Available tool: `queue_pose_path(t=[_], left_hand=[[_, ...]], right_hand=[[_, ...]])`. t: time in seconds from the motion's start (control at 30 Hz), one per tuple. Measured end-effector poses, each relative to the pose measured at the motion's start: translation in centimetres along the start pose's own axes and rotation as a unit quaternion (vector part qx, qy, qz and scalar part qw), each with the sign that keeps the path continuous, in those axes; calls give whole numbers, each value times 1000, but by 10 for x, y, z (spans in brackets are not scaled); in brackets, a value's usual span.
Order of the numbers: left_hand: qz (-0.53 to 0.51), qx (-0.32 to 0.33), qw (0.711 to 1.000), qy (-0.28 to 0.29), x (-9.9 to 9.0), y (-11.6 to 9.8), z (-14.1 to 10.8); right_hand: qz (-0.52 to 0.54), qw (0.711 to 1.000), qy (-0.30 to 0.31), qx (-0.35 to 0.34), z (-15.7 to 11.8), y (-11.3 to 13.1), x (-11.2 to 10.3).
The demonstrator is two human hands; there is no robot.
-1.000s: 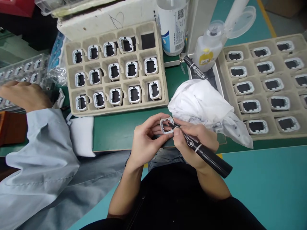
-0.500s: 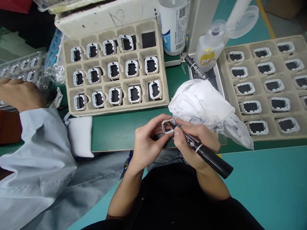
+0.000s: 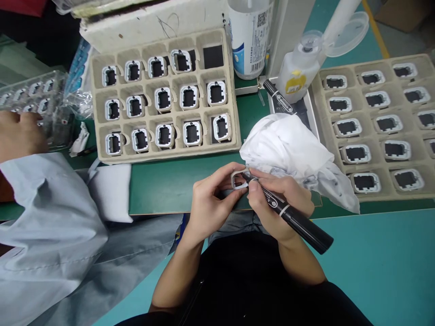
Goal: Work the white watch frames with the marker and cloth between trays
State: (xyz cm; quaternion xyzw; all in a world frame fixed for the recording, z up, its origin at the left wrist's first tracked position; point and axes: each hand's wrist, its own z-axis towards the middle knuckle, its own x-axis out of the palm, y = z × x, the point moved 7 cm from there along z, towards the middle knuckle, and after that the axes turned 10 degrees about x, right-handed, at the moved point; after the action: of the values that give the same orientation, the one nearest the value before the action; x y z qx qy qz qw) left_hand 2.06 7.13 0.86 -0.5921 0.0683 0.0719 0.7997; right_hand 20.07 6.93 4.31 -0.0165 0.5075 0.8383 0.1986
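A small silver frame (image 3: 234, 180) is pinched between the thumb and fingers of my left hand (image 3: 212, 199), near the table's front edge. My right hand (image 3: 277, 203) is closed around a black marker (image 3: 306, 228), whose tip end reaches the right side of the frame; the exact contact is hidden. Beyond my hands a pulp tray (image 3: 163, 157) holds several similar frames in its pockets, and its back right pocket has only a dark pad. A crumpled white cloth (image 3: 285, 145) lies just beyond my right hand.
At the right is a second tray (image 3: 387, 195) of frames. A large bottle (image 3: 249, 40), a smaller open-lidded bottle (image 3: 297, 72) and another marker (image 3: 277, 95) stand or lie behind the cloth. At left, a person's hand (image 3: 20, 133) is over a clear plastic tray (image 3: 50, 97).
The other person's hand at the left has moved a little further left. My hands keep nearly the same pose on the frame and marker; the view has shifted slightly.
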Motion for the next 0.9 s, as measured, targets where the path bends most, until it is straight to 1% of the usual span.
queue_pose_path(t=[0.1,0.27,0.43,0.57,0.7,0.9], left_hand=[[-5,11,1000,0,0,-2,0],[15,10,1000,6,0,-2,0],[-2,12,1000,3,-1,-1,-1],[-24,-21,999,10,-1,5,-1],[-67,-52,996,19,0,10,-1],[-125,-89,988,23,-3,12,2]], right_hand=[[2,1000,0,2,0,0,0],[0,1000,-3,1,0,1,0],[2,1000,4,13,-1,0,0],[5,1000,6,4,0,1,0],[7,1000,2,11,-1,0,0],[46,999,-7,24,-3,-2,0]])
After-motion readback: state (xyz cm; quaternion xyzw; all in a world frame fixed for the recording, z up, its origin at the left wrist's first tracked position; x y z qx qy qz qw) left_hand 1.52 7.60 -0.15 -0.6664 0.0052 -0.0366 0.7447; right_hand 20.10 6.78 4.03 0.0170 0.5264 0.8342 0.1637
